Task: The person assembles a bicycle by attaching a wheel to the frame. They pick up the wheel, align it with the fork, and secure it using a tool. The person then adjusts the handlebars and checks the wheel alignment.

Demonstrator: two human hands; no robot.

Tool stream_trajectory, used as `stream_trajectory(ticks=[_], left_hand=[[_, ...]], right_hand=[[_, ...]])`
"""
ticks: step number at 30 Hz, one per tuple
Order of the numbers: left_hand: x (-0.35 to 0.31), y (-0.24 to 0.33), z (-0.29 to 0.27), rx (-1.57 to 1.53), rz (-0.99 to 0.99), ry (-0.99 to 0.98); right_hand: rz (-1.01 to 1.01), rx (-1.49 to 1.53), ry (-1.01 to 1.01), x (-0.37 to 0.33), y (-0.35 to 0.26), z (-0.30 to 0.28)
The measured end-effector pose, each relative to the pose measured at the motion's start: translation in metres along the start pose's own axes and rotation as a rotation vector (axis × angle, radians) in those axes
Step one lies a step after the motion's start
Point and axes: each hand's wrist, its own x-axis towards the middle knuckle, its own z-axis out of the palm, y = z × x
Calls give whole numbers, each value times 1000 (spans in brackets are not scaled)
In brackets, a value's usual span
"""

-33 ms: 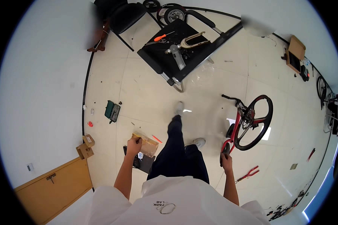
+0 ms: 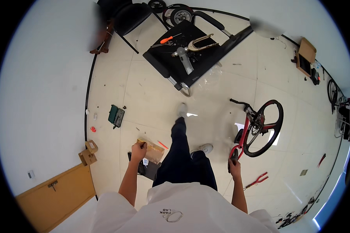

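Observation:
My right hand (image 2: 234, 168) is closed round a black part, apparently the saddle (image 2: 233, 156), of a small red bicycle (image 2: 244, 136). The bicycle leans to the right, with one black spoked wheel (image 2: 277, 130) and a dark handlebar (image 2: 239, 102) showing. My left hand (image 2: 139, 150) is closed, with something small and dark at its fingertips that I cannot make out. Below it on the floor are a cardboard box (image 2: 154, 152) in clear wrap and a dark flat case (image 2: 152, 170). A red stick-like piece (image 2: 162, 145) lies beside the box.
Ahead stands a black chair (image 2: 155, 64) bearing a metal fork (image 2: 200, 43), an orange screwdriver (image 2: 167, 40) and a grey tool (image 2: 185, 62). A green open case (image 2: 113, 113) lies to the left. A red fork (image 2: 256, 180) lies at right. Open box (image 2: 305, 58) far right.
My forward foot and leg have shifted slightly to the left. Both hands keep their places, and the bicycle has hardly moved.

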Motion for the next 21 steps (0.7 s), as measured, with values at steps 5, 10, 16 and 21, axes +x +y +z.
stream_trajectory(ticks=[5,10,16,21], left_hand=[[111,51,-27,-127,117,2],[291,171,-51,-225,362,-36],[548,272,22,46,751,-241],[681,293,104,406,929,-206]], right_hand=[[-91,-3,152,14,-117,25],[-286,161,383,35,-289,61],[-394,328,957,82,-411,146],[-210,183,983,73,-443,162]])
